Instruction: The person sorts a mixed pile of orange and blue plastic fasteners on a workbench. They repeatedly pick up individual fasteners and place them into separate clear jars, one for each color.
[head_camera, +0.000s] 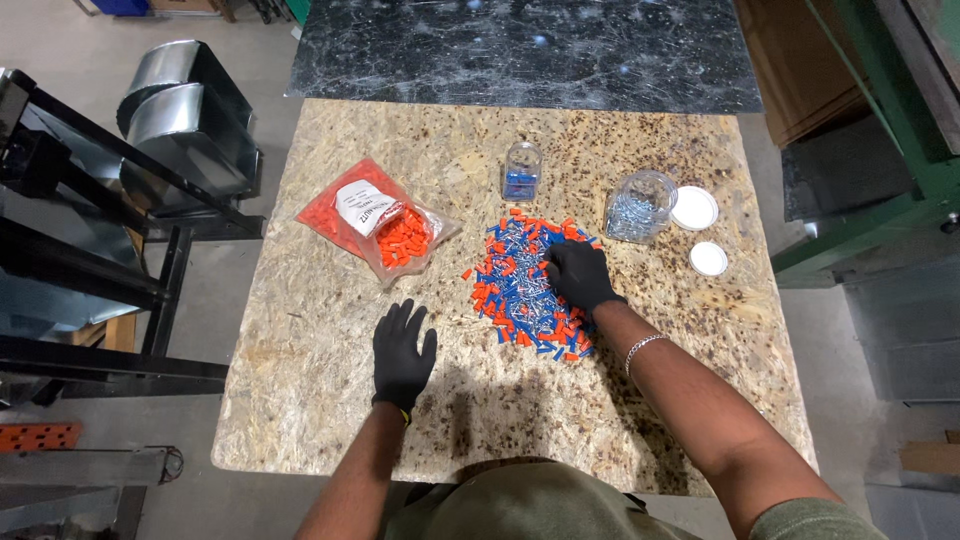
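Observation:
A mixed pile of small orange and blue connectors and silvery screws (520, 285) lies in the middle of a chipboard table (320, 400). My right hand (580, 275), in a black glove, rests on the pile's right side with fingers curled into the parts; I cannot tell whether it grips any. My left hand (402, 352), also gloved, lies flat and spread on the bare board left of the pile, holding nothing. A clear jar with blue pieces (521, 172) stands behind the pile. A second clear jar holding silvery screws (638, 207) stands to its right.
A clear plastic bag of orange connectors (385, 222) lies open at the left. Two white round lids (694, 208) (708, 259) sit right of the screw jar. A dark stone slab (520, 50) adjoins the far edge. Black metal framing (90, 250) stands at left, green machinery (880, 150) at right.

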